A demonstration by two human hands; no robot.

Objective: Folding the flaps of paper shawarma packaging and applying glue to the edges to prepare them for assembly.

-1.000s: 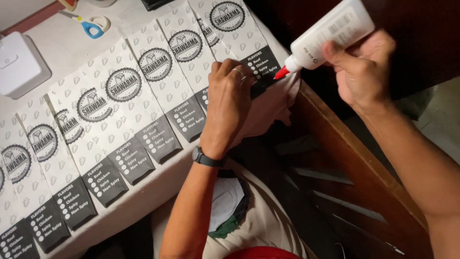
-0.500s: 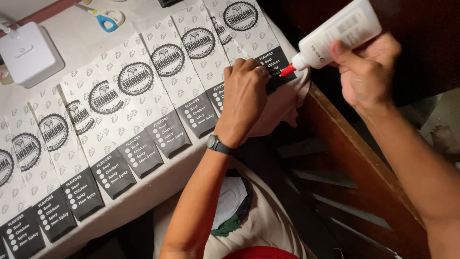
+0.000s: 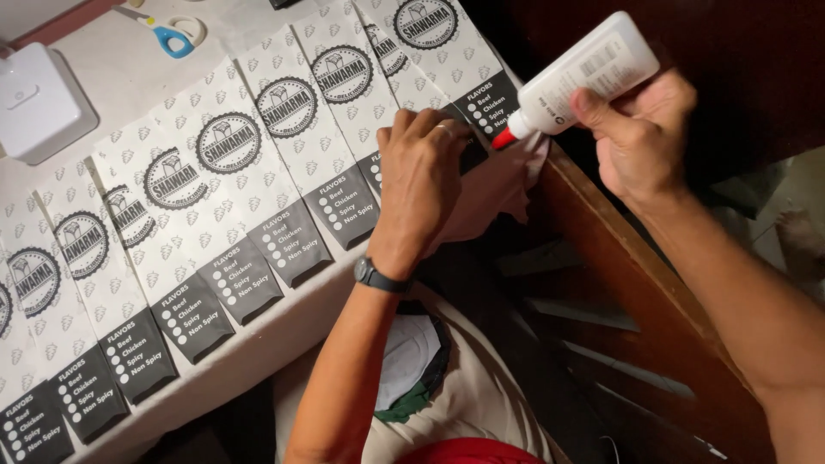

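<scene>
My right hand grips a white glue bottle with a red nozzle, tilted so the tip points down at the dark end of a printed paper sleeve at the table's right edge. My left hand, a dark watch on its wrist, lies flat on the lower end of that sleeve, fingers pressing near the nozzle. A pale cloth hangs over the table edge under my left hand.
Several white and black printed paper sleeves lie overlapping in a diagonal row across the white table. A white box sits at the far left, blue-handled scissors at the top. A dark wooden frame runs on the right.
The view has shifted a little, so the row of sleeves sits lower and further right in frame. My left hand stays pressed on the sleeve and the bottle's tip stays beside my fingers.
</scene>
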